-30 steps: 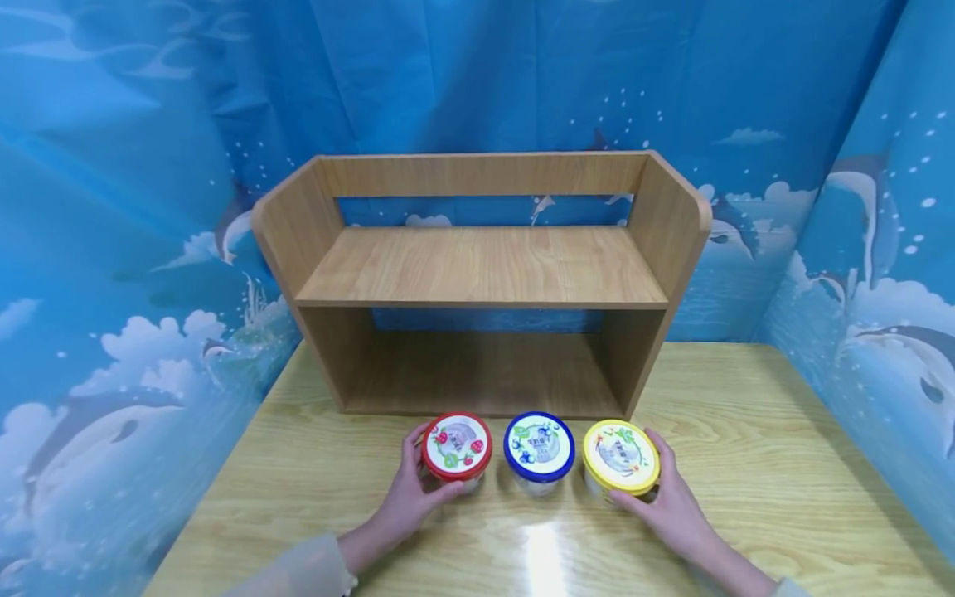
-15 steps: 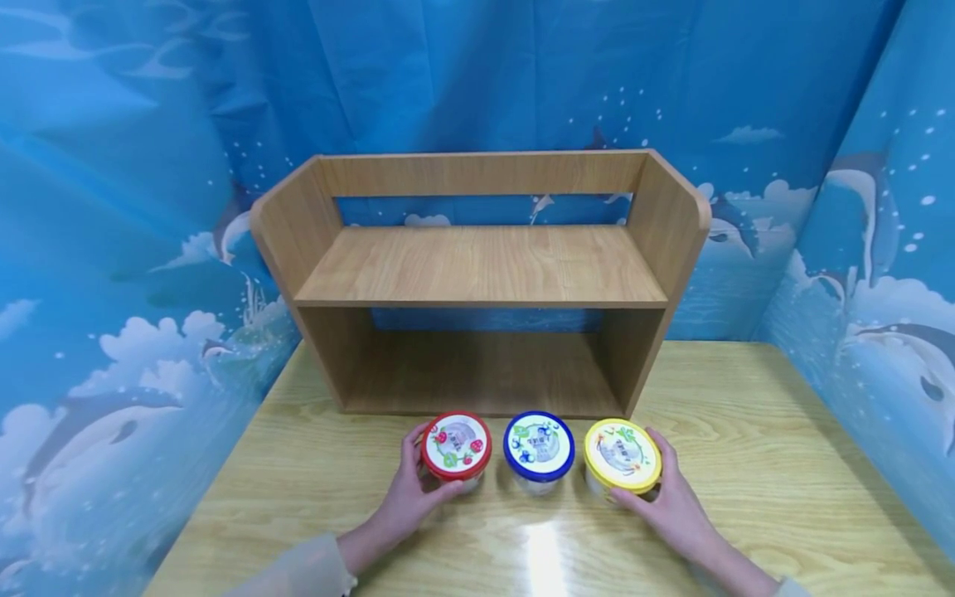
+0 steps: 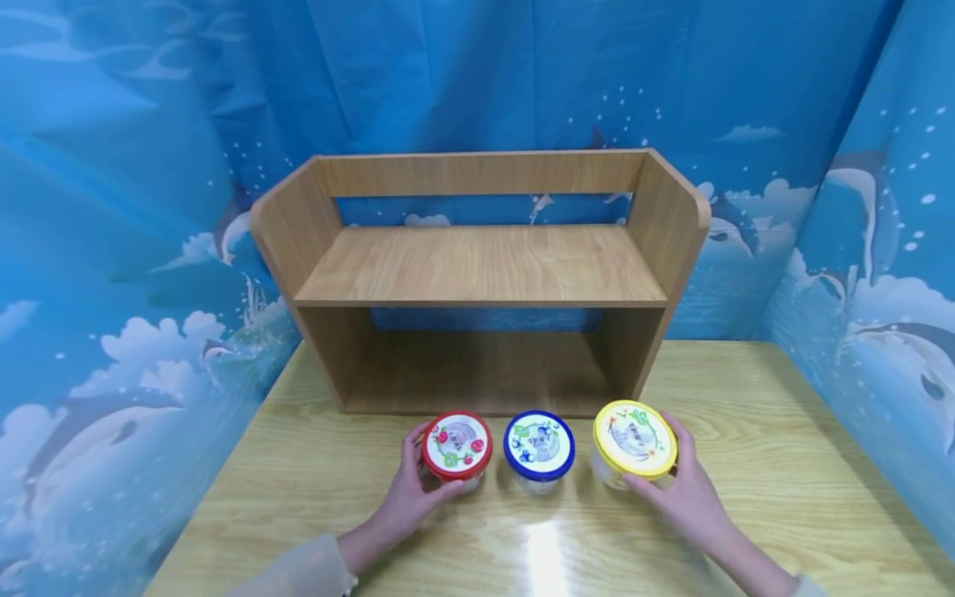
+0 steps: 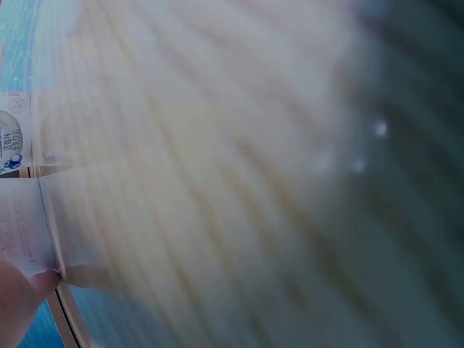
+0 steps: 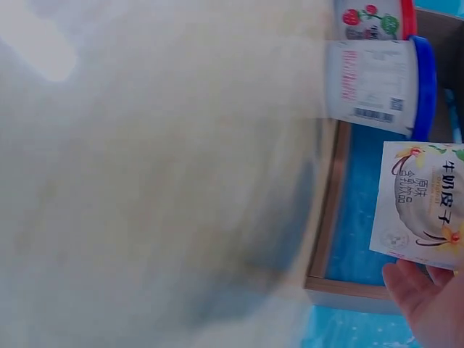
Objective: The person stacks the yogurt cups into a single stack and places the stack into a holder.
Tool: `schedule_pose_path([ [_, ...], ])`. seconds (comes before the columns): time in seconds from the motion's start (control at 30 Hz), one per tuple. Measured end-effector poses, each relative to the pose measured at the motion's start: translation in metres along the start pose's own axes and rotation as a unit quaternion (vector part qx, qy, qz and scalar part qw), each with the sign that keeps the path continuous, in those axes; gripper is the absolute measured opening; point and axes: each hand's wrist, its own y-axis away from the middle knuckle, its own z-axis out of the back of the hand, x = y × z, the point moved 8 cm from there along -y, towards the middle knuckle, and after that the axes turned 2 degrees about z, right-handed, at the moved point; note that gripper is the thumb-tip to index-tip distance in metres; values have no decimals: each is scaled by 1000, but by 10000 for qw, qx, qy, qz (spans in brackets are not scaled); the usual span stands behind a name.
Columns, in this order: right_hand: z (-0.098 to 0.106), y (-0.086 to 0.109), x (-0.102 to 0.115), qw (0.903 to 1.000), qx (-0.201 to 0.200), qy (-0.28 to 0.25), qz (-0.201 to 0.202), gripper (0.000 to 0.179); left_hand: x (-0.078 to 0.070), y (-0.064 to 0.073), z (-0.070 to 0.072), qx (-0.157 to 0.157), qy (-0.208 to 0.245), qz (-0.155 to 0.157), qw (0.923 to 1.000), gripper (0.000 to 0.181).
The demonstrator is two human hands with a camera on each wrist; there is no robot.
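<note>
Three round tubs with printed lids stand in a row in the head view. My left hand [image 3: 406, 499] grips the red-lidded tub [image 3: 457, 446] at the left, fingers behind it and thumb in front. In the middle, the blue-lidded tub [image 3: 539, 448] stands on the table untouched. At the right, my right hand [image 3: 690, 497] holds the yellow-lidded tub [image 3: 636, 439], which looks slightly raised and tilted. The right wrist view shows that tub's white printed side [image 5: 420, 203] above my fingers [image 5: 409, 286]. Only part of my left thumb [image 4: 22, 297] appears in the left wrist view.
A two-tier wooden shelf [image 3: 477, 265] stands behind the tubs, with nothing on either level. The wooden table [image 3: 746, 439] extends to both sides. Blue curtains [image 3: 477, 75] with dolphins close off the back and sides.
My right hand has moved the yellow-lidded tub right and a little up and away, widening the gap to the blue-lidded one. My left hand and the other two tubs have stayed put.
</note>
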Motion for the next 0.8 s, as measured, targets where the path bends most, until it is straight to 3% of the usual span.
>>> schedule_pose_path([
  [0.3,12,-16,22,9990,-154,-234,343,99,0,0,0,11,-77,-1,10000,91],
  [0.6,9,-28,45,9982,12,-299,515,99,1,0,-1,5,-2,-14,10000,92],
  [0.8,-2,-36,56,9970,280,-589,408,101,1,0,-1,0,18,-38,10000,91],
])
